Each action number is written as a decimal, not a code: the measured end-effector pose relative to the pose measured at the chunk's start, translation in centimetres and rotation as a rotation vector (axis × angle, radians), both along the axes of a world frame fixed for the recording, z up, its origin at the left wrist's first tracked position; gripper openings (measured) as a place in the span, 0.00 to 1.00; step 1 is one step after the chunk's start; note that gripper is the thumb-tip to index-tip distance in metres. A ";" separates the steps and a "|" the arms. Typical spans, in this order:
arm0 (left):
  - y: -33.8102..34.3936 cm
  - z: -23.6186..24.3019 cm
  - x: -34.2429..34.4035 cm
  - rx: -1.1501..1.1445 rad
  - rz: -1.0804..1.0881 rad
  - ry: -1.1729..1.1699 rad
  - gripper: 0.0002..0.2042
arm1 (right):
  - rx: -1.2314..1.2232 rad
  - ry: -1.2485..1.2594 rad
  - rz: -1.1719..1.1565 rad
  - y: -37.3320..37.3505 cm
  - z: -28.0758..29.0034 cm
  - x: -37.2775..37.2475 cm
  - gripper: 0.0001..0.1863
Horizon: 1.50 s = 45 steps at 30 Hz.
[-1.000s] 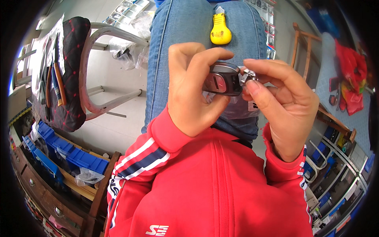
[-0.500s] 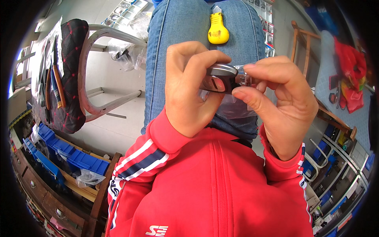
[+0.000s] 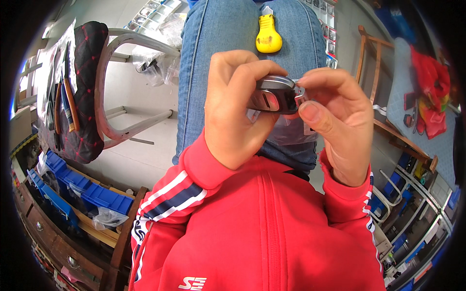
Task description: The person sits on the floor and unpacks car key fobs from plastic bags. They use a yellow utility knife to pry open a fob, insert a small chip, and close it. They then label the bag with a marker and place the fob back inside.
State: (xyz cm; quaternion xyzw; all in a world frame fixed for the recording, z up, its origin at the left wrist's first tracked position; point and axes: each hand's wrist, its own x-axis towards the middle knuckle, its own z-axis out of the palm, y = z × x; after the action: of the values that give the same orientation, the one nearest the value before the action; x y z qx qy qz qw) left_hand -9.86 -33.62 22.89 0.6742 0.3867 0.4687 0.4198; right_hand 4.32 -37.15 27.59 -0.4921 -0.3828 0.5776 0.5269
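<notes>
My left hand [image 3: 233, 106] is closed around what looks like a dark watch case [image 3: 272, 94], seen edge-on, with a grey metal rim and a glossy black side showing a reddish patch. At the right end of the case sits a small shiny metal piece [image 3: 300, 93]. My right hand [image 3: 342, 116] pinches this piece between thumb and fingers, against or very near the case; I cannot tell whether the two are joined. Beyond my hands, a yellow bulb-handled tool [image 3: 268, 36] with a short clear tip lies on my jeans.
A clear plastic bag [image 3: 291, 130] lies on my lap under my hands. At left, a padded black chair [image 3: 92, 97] holds several slim tools. Blue bins [image 3: 104, 196] stand on a wooden drawer unit. At right are a wooden frame [image 3: 376, 68] and a red cloth [image 3: 429, 92].
My right hand has moved slightly left and its fingers have shifted, showing more of the small metal piece. The case has shifted a little right in my left hand.
</notes>
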 end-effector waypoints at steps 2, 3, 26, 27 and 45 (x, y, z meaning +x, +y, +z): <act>0.0 0.0 0.0 0.014 0.013 0.020 0.23 | -0.011 0.080 -0.017 -0.1 -0.3 -0.1 0.13; -0.1 0.0 0.1 0.014 0.009 0.028 0.23 | 0.009 0.088 -0.035 -0.2 -0.5 -0.2 0.13; 0.2 -0.6 0.1 0.270 0.083 0.158 0.22 | -0.122 0.059 -0.150 -1.5 -1.2 -1.5 0.11; 0.2 -0.5 0.0 0.245 0.067 0.157 0.22 | -0.185 0.156 -0.110 -1.3 -1.3 -1.1 0.13; 0.4 -0.4 -0.5 0.172 -0.114 0.221 0.20 | -0.324 0.408 0.024 -1.4 -1.9 -0.7 0.18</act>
State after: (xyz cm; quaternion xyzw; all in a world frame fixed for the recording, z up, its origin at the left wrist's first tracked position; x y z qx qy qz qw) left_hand -10.37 -33.18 22.44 0.7762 0.3500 0.3983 0.3412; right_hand 3.58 -38.51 25.71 -0.4389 -0.1770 0.7248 0.5007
